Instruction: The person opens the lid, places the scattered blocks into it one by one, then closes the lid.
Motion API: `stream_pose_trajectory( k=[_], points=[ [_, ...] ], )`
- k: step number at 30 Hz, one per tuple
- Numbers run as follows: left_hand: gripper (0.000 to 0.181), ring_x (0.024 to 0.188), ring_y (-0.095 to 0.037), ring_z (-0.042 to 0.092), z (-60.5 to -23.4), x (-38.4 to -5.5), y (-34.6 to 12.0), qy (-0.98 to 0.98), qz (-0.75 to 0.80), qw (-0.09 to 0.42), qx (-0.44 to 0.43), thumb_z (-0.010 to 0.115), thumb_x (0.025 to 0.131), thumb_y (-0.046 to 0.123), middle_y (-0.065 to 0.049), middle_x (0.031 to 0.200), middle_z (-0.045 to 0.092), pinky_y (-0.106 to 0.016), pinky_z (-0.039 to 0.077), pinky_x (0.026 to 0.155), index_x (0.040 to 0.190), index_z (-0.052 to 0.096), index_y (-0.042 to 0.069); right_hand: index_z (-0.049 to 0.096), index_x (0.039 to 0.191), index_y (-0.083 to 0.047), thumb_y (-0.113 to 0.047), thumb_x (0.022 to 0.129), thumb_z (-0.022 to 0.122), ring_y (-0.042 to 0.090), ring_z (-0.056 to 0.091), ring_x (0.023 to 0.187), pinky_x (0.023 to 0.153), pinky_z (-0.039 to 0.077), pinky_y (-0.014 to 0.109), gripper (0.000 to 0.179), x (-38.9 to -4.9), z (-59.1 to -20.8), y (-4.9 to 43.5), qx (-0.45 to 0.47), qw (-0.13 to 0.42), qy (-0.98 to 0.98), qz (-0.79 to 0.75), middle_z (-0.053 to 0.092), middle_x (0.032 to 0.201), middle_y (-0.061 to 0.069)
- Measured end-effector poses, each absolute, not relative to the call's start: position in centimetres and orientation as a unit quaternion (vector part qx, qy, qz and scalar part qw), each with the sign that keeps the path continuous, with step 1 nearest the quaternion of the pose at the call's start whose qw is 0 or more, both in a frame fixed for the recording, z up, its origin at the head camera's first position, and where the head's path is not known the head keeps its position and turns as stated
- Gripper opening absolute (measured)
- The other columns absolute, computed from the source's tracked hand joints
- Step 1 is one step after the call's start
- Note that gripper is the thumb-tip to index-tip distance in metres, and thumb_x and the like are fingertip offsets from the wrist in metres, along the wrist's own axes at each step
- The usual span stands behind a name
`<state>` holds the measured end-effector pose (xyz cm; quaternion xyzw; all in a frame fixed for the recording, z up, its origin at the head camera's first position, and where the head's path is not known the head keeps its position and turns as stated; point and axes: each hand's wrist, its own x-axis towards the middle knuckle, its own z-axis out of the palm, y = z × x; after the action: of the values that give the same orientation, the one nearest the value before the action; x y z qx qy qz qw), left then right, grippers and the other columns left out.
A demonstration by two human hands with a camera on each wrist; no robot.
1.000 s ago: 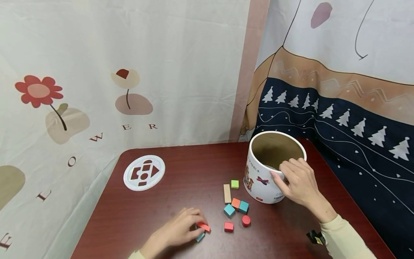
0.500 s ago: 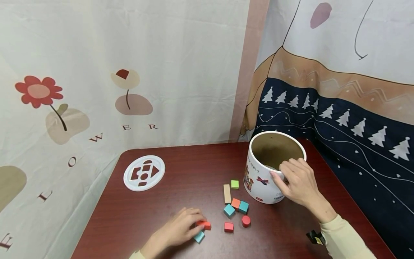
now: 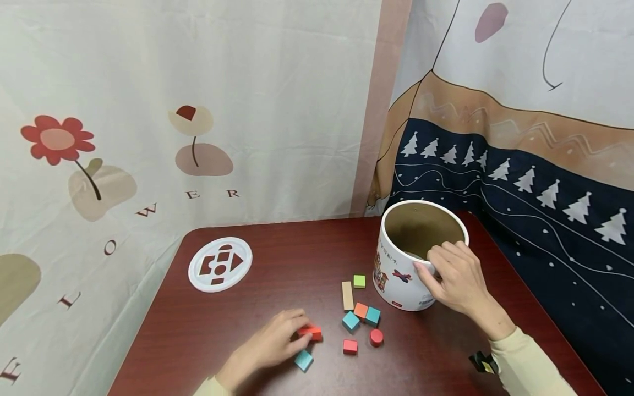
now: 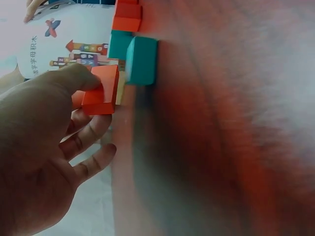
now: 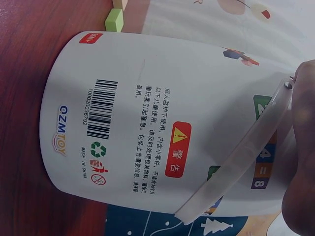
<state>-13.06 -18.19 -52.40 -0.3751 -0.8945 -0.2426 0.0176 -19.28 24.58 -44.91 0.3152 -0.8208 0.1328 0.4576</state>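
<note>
My left hand (image 3: 272,341) pinches an orange-red rectangular block (image 3: 312,333) between thumb and fingers; in the left wrist view the thumb presses one face of it. Just below that hand, in the head view, a teal block (image 3: 304,360) lies on the table, apart from the held one. On the right, my right hand (image 3: 458,278) grips the near rim of a white printed bucket (image 3: 403,289), thumb outside and fingers over the edge. The bucket stands upright, and its visible inner wall is brown; its bottom is hidden. A white strap handle (image 5: 236,152) hangs on its side.
Left of the bucket lie a green cube (image 3: 359,281), a wooden plank (image 3: 348,296), an orange block (image 3: 361,311), two teal blocks, a red block (image 3: 350,347) and a red cylinder (image 3: 376,337). A white lid with shaped holes (image 3: 197,280) lies at the table's far left.
My left hand has shifted slightly away from me with the orange-red block. The teal block, tilted under my thumb earlier, now shows more fully and apart. My right hand and the bucket stay put.
</note>
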Motion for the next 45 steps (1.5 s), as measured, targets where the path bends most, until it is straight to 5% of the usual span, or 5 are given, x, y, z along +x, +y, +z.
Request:
stream_pose_trajectory(
  k=[28, 45],
  points=[
    [0.011, 0.084, -0.012, 0.064, -43.8, -20.5, -12.9, -0.857, -0.223, 0.152, -0.439, 0.081, 0.101, 0.011, 0.000, 0.099, 0.073, -0.025, 0.058, 0.079, 0.112, 0.082, 0.008, 0.049, 0.072, -0.013, -0.048, 0.114, 0.052, 0.016, 0.039, 0.065, 0.065, 0.031, 0.036, 0.055, -19.3, -44.9, 24.6, 0.315, 0.454, -0.823, 0.133, 0.044, 0.066, -0.002],
    [0.013, 0.089, -0.017, 0.069, -37.9, -24.7, -8.1, -0.838, -0.217, 0.182, -0.466, 0.076, 0.106, 0.013, -0.002, 0.105, 0.076, -0.030, 0.059, 0.081, 0.117, 0.082, 0.009, 0.044, 0.069, -0.012, -0.042, 0.113, 0.054, 0.017, 0.037, 0.063, 0.063, 0.028, 0.036, 0.054, -19.2, -44.3, 24.2, 0.327, 0.476, -0.806, 0.131, 0.038, 0.065, -0.003]
  ],
)
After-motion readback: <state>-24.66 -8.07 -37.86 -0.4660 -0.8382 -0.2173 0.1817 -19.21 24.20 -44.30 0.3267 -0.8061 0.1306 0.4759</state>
